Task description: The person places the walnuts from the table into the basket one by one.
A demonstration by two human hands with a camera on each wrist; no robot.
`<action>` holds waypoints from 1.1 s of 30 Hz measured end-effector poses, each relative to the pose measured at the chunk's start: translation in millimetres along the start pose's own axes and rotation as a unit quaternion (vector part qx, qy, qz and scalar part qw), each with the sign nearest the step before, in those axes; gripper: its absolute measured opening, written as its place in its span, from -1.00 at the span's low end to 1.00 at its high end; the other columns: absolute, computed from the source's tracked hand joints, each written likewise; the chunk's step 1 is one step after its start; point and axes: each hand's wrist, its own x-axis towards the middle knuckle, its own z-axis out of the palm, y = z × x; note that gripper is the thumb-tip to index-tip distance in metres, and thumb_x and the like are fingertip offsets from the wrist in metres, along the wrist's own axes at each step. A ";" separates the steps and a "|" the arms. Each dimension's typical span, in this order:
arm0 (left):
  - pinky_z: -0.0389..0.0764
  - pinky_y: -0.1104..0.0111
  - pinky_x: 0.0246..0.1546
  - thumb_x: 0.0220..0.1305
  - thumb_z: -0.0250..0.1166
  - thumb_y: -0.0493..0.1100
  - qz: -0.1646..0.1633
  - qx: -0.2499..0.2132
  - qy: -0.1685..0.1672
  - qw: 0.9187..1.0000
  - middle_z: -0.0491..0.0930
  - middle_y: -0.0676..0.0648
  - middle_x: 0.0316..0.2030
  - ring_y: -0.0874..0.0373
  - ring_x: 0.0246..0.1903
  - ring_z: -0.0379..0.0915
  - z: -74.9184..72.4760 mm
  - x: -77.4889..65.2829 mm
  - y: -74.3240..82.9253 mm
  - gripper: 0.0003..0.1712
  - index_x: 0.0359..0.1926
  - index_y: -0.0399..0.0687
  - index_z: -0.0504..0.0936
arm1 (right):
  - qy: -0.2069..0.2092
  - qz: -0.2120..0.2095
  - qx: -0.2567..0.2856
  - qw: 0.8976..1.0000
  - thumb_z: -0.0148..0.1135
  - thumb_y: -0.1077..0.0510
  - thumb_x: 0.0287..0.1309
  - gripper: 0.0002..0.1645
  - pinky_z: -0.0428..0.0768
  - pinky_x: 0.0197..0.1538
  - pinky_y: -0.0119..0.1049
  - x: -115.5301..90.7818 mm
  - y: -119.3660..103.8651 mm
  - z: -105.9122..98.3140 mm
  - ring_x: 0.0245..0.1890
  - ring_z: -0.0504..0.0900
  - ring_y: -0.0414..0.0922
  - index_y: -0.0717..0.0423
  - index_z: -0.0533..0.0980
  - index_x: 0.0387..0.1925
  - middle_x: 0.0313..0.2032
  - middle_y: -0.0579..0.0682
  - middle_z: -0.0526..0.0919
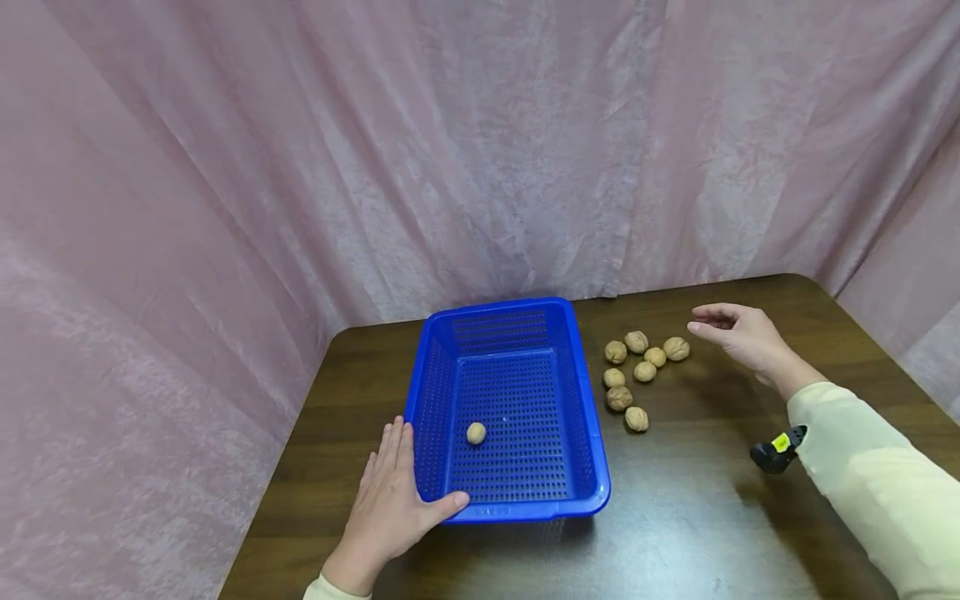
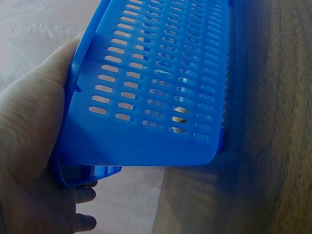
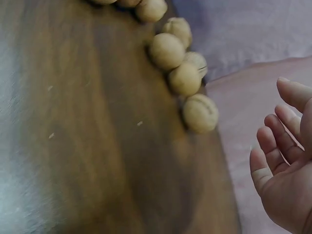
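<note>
My left hand [image 1: 390, 496], fingers straight, rests on the near-left corner of a rectangular blue plastic basket [image 1: 517, 507] holding one round tan walnut [image 1: 476, 433]. Right of it lie eight more walnuts [image 1: 619, 398]; beside them hovers my empty right hand [image 1: 742, 337], thumb and fingers apart.

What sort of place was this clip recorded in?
Probably an indoor recording setup: pink drapes hang behind a brown wood-look table, and a black device with a yellow label shows at the right sleeve.
</note>
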 end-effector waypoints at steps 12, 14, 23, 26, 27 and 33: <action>-0.05 -0.12 0.35 -0.22 0.04 0.75 0.002 0.005 0.011 1.000 -0.20 -0.18 0.50 -0.06 0.47 -0.37 1.2 -0.4 -3.5 0.53 0.48 -0.29 -0.08 | -0.020 0.012 -0.031 0.999 0.28 -0.17 0.18 -0.17 0.42 0.05 0.06 3.2 28.0 26.1 0.17 0.35 0.24 0.25 0.31 0.30 0.16 0.33 0.42; -0.05 -0.13 0.35 -0.22 0.04 0.75 0.003 0.005 0.012 1.000 -0.20 -0.18 0.50 -0.06 0.47 -0.36 0.5 -0.2 -3.6 0.53 0.48 -0.29 -0.08 | -0.029 0.010 -0.028 0.999 0.29 -0.15 0.17 -0.15 0.40 0.09 0.11 4.7 31.2 30.1 0.20 0.33 0.25 0.26 0.29 0.32 0.18 0.33 0.41; -0.01 -0.15 0.34 -0.18 0.25 0.62 0.012 -0.002 0.024 1.000 -0.15 -0.21 0.49 -0.10 0.47 -0.31 1.7 0.5 -3.6 0.47 0.47 -0.32 -0.04 | -0.062 0.007 -0.034 0.997 0.37 0.01 0.13 -0.18 0.19 0.23 0.25 11.6 32.3 39.7 0.32 0.14 0.32 0.22 0.27 0.34 0.30 0.35 0.27; -0.02 -0.15 0.34 -0.17 0.28 0.58 0.011 -0.004 0.026 1.000 -0.15 -0.20 0.49 -0.10 0.47 -0.30 3.0 -0.3 -3.2 0.46 0.47 -0.33 -0.02 | -0.077 0.009 -0.033 0.996 0.36 0.08 0.15 -0.21 0.16 0.24 0.27 14.0 32.2 41.4 0.32 0.13 0.32 0.20 0.27 0.35 0.32 0.36 0.23; -0.02 -0.15 0.34 -0.17 0.27 0.59 0.011 -0.004 0.025 1.000 -0.15 -0.20 0.49 -0.10 0.47 -0.30 3.2 -0.7 -2.8 0.46 0.47 -0.33 -0.02 | -0.082 0.011 -0.034 0.996 0.36 0.08 0.15 -0.22 0.15 0.24 0.27 14.3 32.2 42.0 0.32 0.12 0.33 0.19 0.27 0.35 0.32 0.37 0.21; -0.03 -0.16 0.34 -0.20 0.16 0.68 0.013 -0.005 0.021 1.000 -0.16 -0.21 0.49 -0.10 0.47 -0.31 2.5 -1.2 -1.1 0.50 0.47 -0.33 -0.05 | -0.088 0.015 -0.038 0.995 0.35 0.09 0.15 -0.23 0.14 0.25 0.27 14.7 36.8 42.5 0.33 0.10 0.35 0.18 0.29 0.34 0.34 0.39 0.17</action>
